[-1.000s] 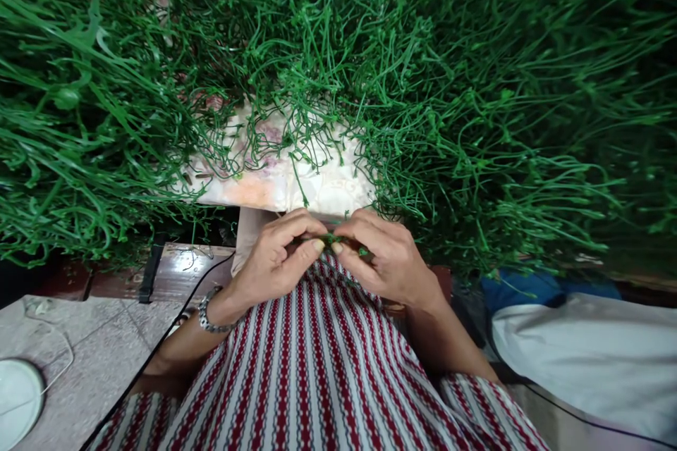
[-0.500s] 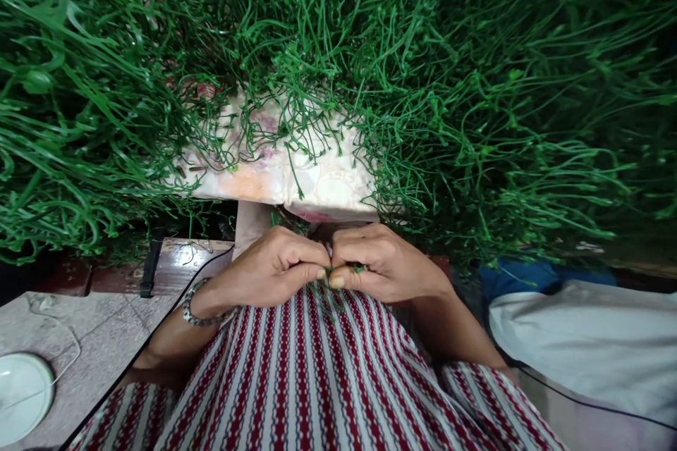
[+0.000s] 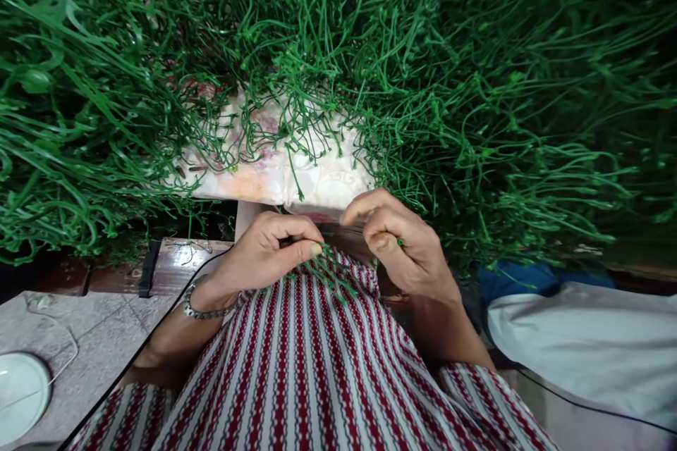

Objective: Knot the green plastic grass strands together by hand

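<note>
Between the thumb and forefinger of my left hand [image 3: 278, 250] is a small bunch of thin green stems [image 3: 333, 278], which fans out over my striped clothing. My right hand [image 3: 405, 243] is held apart from it, slightly higher on the right. Its thumb presses against the curled fingers while the forefinger reaches toward the left. A bit of green stem [image 3: 400, 242] shows within the right hand; most of that piece is hidden. Beyond both hands, a large heap of similar thin, branching green stems [image 3: 465, 106] spreads across a pale patterned surface [image 3: 328, 183].
A white round dish-like object [image 3: 21, 394] is at the lower left on the floor [image 3: 106, 338]. A black cord [image 3: 142, 352] runs past my left arm. Pale cloth [image 3: 582, 338] and something blue [image 3: 515, 278] lie to the right.
My hands were pressed together at the fingertips; now the right hand has moved away, up and right, with its forefinger lifted. The bunch in my left hand shows more fully.
</note>
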Demonstrator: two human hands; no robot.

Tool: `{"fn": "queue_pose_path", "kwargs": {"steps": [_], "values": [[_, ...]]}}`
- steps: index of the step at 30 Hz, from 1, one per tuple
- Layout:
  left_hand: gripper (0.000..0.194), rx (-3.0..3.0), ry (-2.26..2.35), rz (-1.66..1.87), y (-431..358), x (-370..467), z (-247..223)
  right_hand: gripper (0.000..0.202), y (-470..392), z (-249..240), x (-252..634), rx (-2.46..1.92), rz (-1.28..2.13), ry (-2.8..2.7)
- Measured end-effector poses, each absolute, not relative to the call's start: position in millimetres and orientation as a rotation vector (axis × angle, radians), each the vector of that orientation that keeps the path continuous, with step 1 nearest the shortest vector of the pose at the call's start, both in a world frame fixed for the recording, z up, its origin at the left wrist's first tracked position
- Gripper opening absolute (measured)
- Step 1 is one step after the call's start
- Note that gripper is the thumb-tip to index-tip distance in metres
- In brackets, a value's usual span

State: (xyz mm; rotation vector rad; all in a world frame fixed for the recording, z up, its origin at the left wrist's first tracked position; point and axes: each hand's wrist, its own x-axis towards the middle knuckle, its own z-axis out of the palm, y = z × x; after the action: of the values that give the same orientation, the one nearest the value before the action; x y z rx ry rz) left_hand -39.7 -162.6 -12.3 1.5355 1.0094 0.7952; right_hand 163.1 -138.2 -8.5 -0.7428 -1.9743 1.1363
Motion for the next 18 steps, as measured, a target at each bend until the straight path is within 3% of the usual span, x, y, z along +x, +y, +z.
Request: {"fn": "queue_pose_path", "kwargs": {"steps": [6,11,18], "values": [[0.015,1.533,1.116,0.947,-169,-28,-17,0.017,-150,-28,145,-0.951,1.05,-1.949],[0.013,1.446,1.217,1.001,-173,-24,-23,0.027,-155,-35,139,-0.943,1.018,-1.964],[0.02,1.798,1.093,0.654,-171,-37,-19,0.025,-158,-32,148,-0.845,0.923,-2.256]]}}
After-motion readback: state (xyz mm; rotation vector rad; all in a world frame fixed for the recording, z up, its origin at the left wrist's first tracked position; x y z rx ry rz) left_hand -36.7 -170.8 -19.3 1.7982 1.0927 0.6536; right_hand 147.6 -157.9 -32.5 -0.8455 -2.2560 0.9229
